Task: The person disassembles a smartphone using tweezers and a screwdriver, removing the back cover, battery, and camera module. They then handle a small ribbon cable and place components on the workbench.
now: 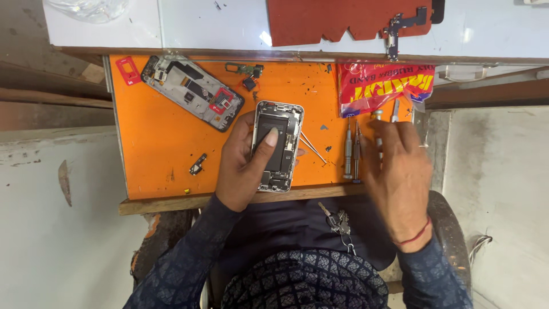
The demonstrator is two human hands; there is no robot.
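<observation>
Keys hang nearest, at six o'clock; on the orange mat an opened phone frame lies at ten o'clock; the left hand presses its thumb flat on the open phone at centre; the right hand, fingers loosely spread, rests over the screwdrivers at three o'clock.

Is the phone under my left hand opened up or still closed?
Opened up: the phone lies flat on the orange mat with its dark battery and inner parts exposed, and the left hand rests on it.
</observation>
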